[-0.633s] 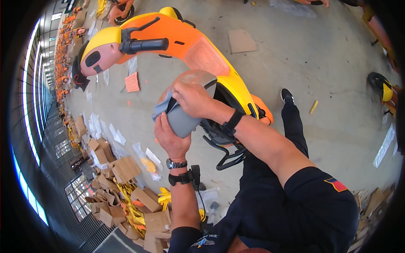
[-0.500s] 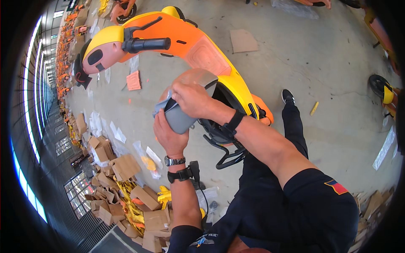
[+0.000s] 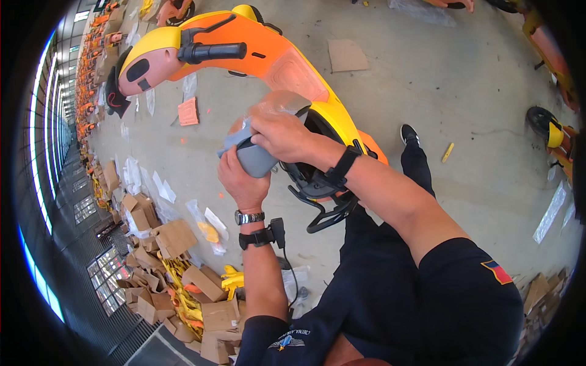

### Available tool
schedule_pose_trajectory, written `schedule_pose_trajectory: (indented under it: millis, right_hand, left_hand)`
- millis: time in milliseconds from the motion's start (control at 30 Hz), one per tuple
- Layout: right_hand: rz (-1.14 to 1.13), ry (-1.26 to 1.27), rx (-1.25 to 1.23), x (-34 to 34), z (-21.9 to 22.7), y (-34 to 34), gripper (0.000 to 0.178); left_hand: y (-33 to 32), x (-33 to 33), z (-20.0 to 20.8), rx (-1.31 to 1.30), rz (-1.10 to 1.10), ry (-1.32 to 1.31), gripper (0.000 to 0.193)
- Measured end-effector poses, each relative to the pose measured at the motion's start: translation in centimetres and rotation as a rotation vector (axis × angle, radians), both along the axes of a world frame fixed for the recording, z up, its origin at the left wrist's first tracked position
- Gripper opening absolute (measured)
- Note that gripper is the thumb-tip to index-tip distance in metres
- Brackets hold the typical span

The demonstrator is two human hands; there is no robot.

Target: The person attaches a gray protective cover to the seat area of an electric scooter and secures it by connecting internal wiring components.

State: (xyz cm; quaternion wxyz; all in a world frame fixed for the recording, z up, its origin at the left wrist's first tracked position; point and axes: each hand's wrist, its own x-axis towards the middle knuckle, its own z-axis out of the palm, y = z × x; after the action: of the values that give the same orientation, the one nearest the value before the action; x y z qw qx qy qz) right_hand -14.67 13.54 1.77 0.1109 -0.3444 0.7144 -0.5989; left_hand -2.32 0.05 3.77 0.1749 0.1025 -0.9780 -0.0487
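An orange and yellow scooter (image 3: pixel 284 68) stands in front of me, its handlebar toward the left. Its grey and brown seat (image 3: pixel 279 100) is tipped up, baring the dark compartment (image 3: pixel 317 125) below. At the seat's end a grey flap (image 3: pixel 245 139) is partly folded, with a dark gap under it. My right hand (image 3: pixel 284 135) is closed, its fingers pinching the flap's edge. Just below, my left hand (image 3: pixel 243 183) grips the grey end of the seat, with the thumb near the gap. A black rack (image 3: pixel 329 218) sits at the scooter's rear, under my right forearm.
Flattened cardboard boxes (image 3: pixel 174 239) and yellow parts (image 3: pixel 186 302) are heaped at the lower left. On the floor lie a cardboard sheet (image 3: pixel 348 55), an orange panel (image 3: pixel 188 112), a yellow stick-like item (image 3: pixel 448 152) and plastic film (image 3: pixel 549 213). Another scooter (image 3: pixel 554 134) stands at right.
Both hands keep their hold on the grey seat end and flap, with barely any shift in the fingers. The whole view has moved slightly.
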Motion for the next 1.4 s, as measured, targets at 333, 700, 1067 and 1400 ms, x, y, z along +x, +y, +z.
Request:
schedule_pose_trajectory:
  millis: [333, 700, 1067, 1400]
  right_hand:
    - [0.293, 0.052, 0.092, -4.1, 0.0, 2.0, 0.026]
    - [0.101, 0.608, 0.317, -8.1, 0.5, 5.5, 0.028]
    - [-0.289, 0.269, 0.453, -10.6, -4.9, 7.0, 0.024]
    - [-0.538, -0.601, -0.224, -6.7, -8.4, 4.6, 0.012]
  left_hand:
    - [1.0, 0.3, -1.5, 0.022, -0.039, 0.092, 0.075]
    - [2.9, -5.4, -1.1, -0.017, -0.122, 0.189, 0.067]
    - [3.3, -8.2, -1.2, -0.089, -0.204, 0.113, 0.063]
    - [2.3, -7.1, 1.3, -0.009, -0.269, 0.02, 0.065]
